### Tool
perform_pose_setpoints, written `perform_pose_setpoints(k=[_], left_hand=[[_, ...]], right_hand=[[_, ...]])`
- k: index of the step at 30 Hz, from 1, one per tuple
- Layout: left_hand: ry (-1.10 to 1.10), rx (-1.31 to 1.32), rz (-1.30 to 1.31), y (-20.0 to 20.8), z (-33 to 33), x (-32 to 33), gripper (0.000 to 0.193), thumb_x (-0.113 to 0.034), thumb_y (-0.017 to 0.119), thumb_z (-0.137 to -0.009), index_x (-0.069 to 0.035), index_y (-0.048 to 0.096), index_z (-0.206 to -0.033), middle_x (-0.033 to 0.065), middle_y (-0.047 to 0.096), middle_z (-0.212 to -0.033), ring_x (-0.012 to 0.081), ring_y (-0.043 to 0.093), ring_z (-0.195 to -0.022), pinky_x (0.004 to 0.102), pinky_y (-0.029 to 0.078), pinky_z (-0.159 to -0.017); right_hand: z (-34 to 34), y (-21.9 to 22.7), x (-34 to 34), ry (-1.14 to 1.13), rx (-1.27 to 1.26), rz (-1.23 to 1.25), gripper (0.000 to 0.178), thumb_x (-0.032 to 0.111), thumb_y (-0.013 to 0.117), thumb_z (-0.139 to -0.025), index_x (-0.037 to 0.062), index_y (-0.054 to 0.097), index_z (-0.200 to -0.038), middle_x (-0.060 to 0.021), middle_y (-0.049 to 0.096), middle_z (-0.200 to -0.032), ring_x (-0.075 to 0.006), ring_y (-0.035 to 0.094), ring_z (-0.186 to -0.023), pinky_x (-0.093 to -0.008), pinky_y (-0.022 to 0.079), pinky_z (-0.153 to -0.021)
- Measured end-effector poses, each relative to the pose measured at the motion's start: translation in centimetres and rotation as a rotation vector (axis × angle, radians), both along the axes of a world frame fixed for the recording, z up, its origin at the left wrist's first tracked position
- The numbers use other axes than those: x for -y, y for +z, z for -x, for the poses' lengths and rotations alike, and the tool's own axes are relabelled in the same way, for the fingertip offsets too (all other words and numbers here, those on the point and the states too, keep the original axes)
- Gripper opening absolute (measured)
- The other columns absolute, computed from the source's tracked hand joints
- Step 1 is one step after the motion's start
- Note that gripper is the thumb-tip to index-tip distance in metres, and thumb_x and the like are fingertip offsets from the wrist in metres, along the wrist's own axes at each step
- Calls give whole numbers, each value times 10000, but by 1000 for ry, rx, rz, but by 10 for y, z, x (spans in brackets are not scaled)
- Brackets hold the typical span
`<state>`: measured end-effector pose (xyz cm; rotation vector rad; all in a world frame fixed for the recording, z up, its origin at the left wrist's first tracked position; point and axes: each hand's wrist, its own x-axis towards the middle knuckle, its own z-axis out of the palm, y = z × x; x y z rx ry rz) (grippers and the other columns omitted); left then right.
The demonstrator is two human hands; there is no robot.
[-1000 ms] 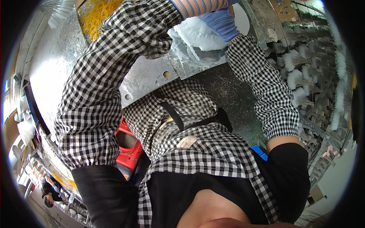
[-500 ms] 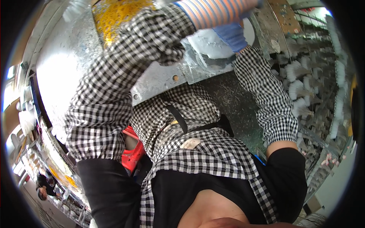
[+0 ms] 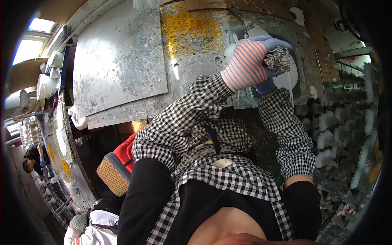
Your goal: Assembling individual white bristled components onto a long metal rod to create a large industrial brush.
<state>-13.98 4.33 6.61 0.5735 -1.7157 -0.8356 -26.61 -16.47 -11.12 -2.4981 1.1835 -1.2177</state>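
Observation:
My left hand [image 3: 247, 63], in a pink-and-blue striped glove, is closed round a bundle of grey bristles [image 3: 278, 61]. The bristle ends stick out on its right side. Just below and behind it is my right hand [image 3: 266, 86] in a blue glove; its fingers are hidden by the left hand and the bundle. Both hands are over the right part of the metal worktable [image 3: 188, 75]. White, paste-like material [image 3: 230, 48] shows on the table beside the left hand, partly covered by it.
Many yellow rings [image 3: 190, 30] lie on the table, right of a flat grey board [image 3: 122, 61]. Racks of pale bristle tufts [image 3: 330, 122] stand at my right. A red and tan seat [image 3: 116, 171] is at my lower left. Another person [image 3: 36, 161] is far left.
My left hand has come back from the upper edge, and a grey bristle bundle now shows in it. The view has shifted, with more of the table and yellow rings visible.

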Motion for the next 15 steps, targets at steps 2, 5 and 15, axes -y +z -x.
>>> perform_pose_setpoints(k=[2,5,15], left_hand=[[76,269,13,3,-22,-5,457,-193,868,-750,-106,692,-1163,84,733,-1022,271,709,-1002,362,551,-886],[-56,492,145,21,-55,-7,393,-52,765,-725,-123,670,-1100,108,726,-954,324,695,-903,405,541,-820],[-13,2248,173,-25,-206,26,155,-161,597,-910,-101,738,-890,88,745,-811,291,723,-820,441,459,-846]], right_hand=[[-23,37,-97,65,81,-149,598,348,758,-837,92,565,-1342,-128,596,-1319,-279,565,-1223,-428,430,-1091],[-28,67,-211,79,234,-382,591,312,792,-805,78,585,-1307,-135,621,-1274,-285,588,-1189,-418,455,-1067],[-111,115,-145,-62,-528,-365,237,260,631,-915,237,747,-1121,-61,723,-1044,-276,660,-1032,-434,546,-875]])
